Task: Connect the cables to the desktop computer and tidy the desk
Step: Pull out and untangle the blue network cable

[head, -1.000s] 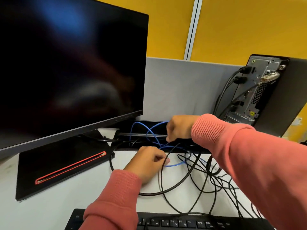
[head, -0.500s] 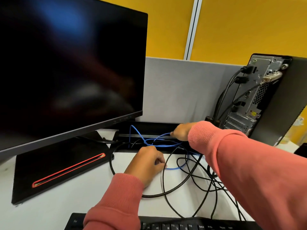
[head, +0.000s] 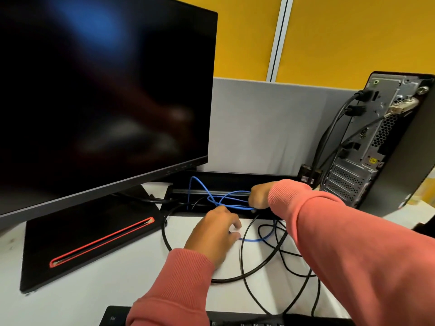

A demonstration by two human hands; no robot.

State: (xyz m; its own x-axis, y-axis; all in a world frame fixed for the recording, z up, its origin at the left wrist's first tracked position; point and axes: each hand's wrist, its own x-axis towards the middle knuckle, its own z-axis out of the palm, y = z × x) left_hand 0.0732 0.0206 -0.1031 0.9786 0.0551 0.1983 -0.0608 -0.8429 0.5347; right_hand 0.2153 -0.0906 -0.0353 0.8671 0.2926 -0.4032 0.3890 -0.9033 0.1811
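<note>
Head view: the right hand (head: 259,196) grips loops of the blue cable (head: 226,201) over the black cable tray (head: 235,182) at the desk's rear. The left hand (head: 214,234) pinches the cable's near end, which runs off toward three o'clock. The desktop computer (head: 386,142) stands at two o'clock, nearer the right hand (its ports partly filled). Both hands' fingertips are hidden; black cables (head: 263,267) tangle below.

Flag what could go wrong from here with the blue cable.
The blue cable, gripped by both the right hand and left hand, loops through the black cables; pulling may tighten a knot. Those cables run to the computer tower, so a snag might tug the plugs.
</note>
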